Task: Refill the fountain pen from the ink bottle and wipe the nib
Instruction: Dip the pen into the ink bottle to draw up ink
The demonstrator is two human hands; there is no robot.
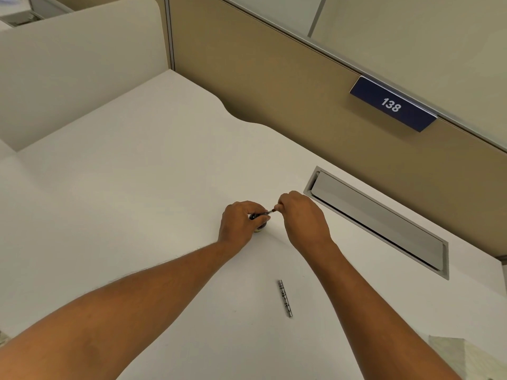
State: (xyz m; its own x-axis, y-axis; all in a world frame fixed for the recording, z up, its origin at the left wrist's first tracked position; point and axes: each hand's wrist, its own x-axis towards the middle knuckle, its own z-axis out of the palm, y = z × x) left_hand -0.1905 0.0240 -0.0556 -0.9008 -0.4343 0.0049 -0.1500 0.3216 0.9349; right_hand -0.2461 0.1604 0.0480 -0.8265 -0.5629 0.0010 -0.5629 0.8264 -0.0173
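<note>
A small dark ink bottle (pixel 260 228) stands on the white desk (pixel 137 187), mostly covered by my left hand (pixel 239 224). My left hand's fingers close around the thin front section of the fountain pen (pixel 264 213), which lies nearly level above the bottle. My right hand (pixel 303 215) pinches the pen's other end between its fingertips. The nib is hidden by my left fingers. A silver pen barrel (pixel 284 298) lies loose on the desk nearer to me, between my forearms.
A grey metal cable flap (pixel 384 223) is set into the desk right of my hands. A tan partition with a blue "138" sign (pixel 392 104) runs behind. A folded pale cloth or tissue (pixel 463 357) lies at the bottom right corner.
</note>
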